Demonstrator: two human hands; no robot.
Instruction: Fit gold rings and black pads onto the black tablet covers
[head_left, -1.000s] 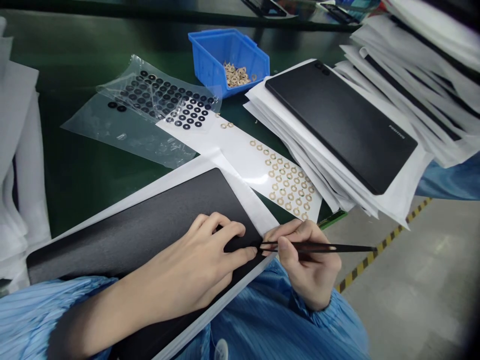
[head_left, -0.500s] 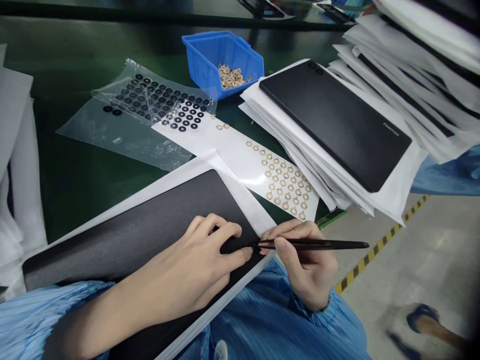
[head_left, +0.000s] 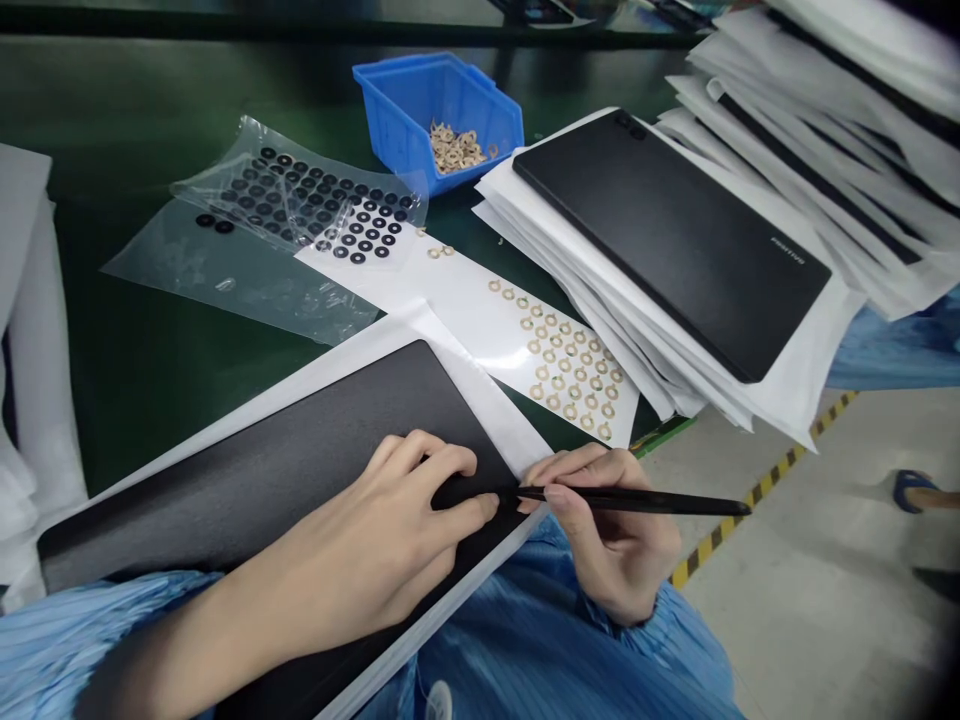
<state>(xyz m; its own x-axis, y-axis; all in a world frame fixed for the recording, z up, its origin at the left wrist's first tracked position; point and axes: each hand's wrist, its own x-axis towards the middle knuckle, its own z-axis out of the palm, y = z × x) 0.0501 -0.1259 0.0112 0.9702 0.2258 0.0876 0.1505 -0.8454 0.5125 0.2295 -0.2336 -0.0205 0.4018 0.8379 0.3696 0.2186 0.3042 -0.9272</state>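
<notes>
Black panel: on white wrap, in front of the person, corner work apparently unfinished
Left hand: on panel, fingers bent and spread, one fingertip by the tweezer tip
Right hand: thumb and fingers pinching black tweezers, tip at panel corner; cannot tell if it grips anything
Gold rings: many left on white sheet, bare stretch suggests some used
Black rings: rows left, under clear film
Blue bin: loose rings inside
Second panel: atop right stack; finished or waiting, cannot tell
</notes>
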